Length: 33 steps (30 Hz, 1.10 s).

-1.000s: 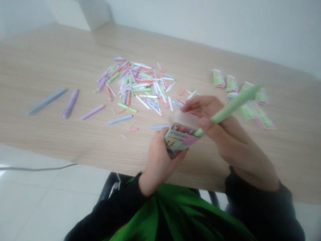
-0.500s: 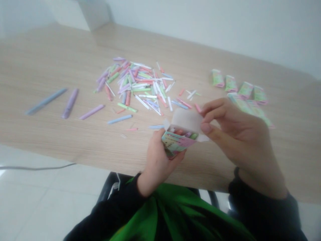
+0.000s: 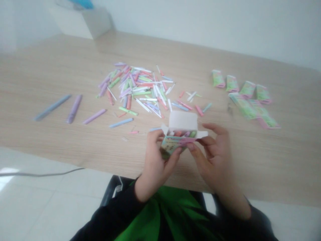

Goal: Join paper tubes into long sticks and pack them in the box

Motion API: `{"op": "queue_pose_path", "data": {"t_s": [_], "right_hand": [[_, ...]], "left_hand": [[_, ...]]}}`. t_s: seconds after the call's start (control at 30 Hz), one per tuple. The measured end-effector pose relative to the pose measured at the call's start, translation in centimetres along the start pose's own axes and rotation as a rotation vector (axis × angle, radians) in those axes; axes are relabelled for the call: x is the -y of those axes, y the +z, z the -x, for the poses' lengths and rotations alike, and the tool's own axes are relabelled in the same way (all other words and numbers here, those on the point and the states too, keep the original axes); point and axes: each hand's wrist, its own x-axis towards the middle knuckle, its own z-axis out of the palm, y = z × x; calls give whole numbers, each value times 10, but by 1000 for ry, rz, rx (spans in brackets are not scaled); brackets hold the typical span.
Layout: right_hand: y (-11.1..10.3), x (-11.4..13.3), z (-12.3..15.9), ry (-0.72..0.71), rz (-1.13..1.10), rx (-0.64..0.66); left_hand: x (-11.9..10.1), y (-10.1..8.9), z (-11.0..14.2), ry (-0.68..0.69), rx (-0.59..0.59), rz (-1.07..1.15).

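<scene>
A wood-grain desk (image 3: pixel 250 160) bears a loose heap of slim pastel sticks (image 3: pixel 135 83), some thin and white. At its near edge, the left hand (image 3: pixel 156 160) grips an open printed cardboard box (image 3: pixel 173 142), white flap raised, red, purple and green sticks (image 3: pixel 187 134) inside; the right hand (image 3: pixel 213 152), fingers parted, touches its side.

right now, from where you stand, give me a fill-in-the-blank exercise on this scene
The left hand and the ____ hand are at the open box. The inside of its raised flap is ____. The stick farthest left is ____. The cable lies on the ____.
Missing words: right; white; blue; floor.
</scene>
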Motion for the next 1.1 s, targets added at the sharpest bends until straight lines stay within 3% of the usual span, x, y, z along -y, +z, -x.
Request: {"op": "queue_pose_path", "data": {"t_s": [0.07, 0.17, 0.33, 0.47, 0.63, 0.8, 0.97, 1.1], "right_hand": [[12, -4, 5, -13, -40, -97], [21, -8, 8, -71, -22, -150], [23, -11, 12, -136, -32, -72], [23, -5, 13, -102, -13, -39], [26, 2, 12, -69, -112, -103], [31, 13, 14, -79, -238, -70], [40, 16, 15, -89, -356, -146], [27, 22, 9, -68, -241, -48]], "left_hand": [[2, 1, -2, 43, -64, -13], [4, 1, -3, 86, -68, -38], [4, -5, -6, 176, -43, 14], [-3, -10, -14, 206, -11, -8], [-9, -8, -17, 239, -38, -90], [-7, -9, -17, 351, -134, -36], [-7, -16, -20, 405, -84, -73], [-8, -20, -19, 385, -69, -43]]}}
